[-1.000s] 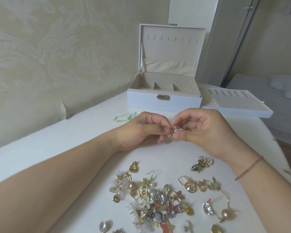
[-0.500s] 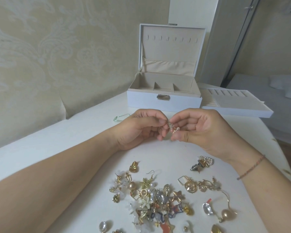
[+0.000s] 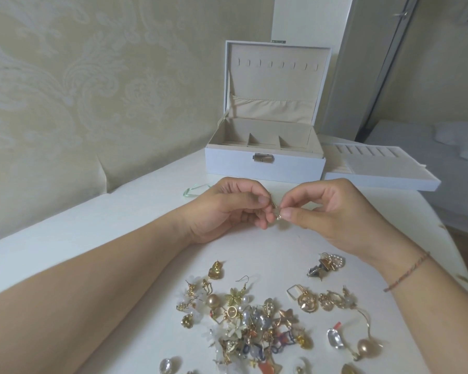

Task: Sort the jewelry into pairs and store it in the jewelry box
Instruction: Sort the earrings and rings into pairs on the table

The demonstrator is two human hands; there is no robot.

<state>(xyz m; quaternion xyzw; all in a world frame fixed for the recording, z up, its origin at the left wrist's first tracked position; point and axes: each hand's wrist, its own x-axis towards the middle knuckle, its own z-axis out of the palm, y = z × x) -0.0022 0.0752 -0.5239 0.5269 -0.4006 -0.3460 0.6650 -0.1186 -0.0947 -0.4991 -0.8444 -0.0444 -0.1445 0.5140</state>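
Observation:
Above the middle of the white table (image 3: 119, 222), my left hand (image 3: 227, 209) and my right hand (image 3: 335, 211) meet fingertip to fingertip. Between them they pinch a small gold earring (image 3: 276, 214), mostly hidden by the fingers. A pile of mixed gold, pearl and flower earrings (image 3: 254, 319) lies on the table in front of me. The white jewelry box (image 3: 265, 164) stands open behind my hands, its beige compartments showing.
The box's removable tray (image 3: 384, 176) lies to the right of the box. A pale green clear object (image 3: 196, 189) rests left of my left hand. A wallpapered wall rises along the table's left. The table's curved edge drops off at the right.
Both hands have kept working the small earring between their fingertips. They have drifted slightly apart, and the earring has turned between the thumbs.

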